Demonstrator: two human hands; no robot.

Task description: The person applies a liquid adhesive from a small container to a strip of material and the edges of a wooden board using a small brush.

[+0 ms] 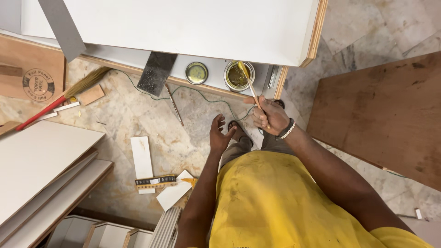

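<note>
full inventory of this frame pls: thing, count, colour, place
open tin: 1, metal with yellowish liquid, on lower board
tin lid: 1, metal, left of tin
brush: 1, wooden handle, tip in tin
white panel: 1, white with ply edge, top
broom: 1, red handle, straw head, floor left
green wire: 1, floor centre
white offcuts: 2, floor centre
stacked boards: several, white, lower left
brown board: 1, right
left hand: open, empty
right hand: grips brush

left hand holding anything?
No: the left hand is open and empty above the floor, while the right hand grips the brush dipped into the open can.
</note>
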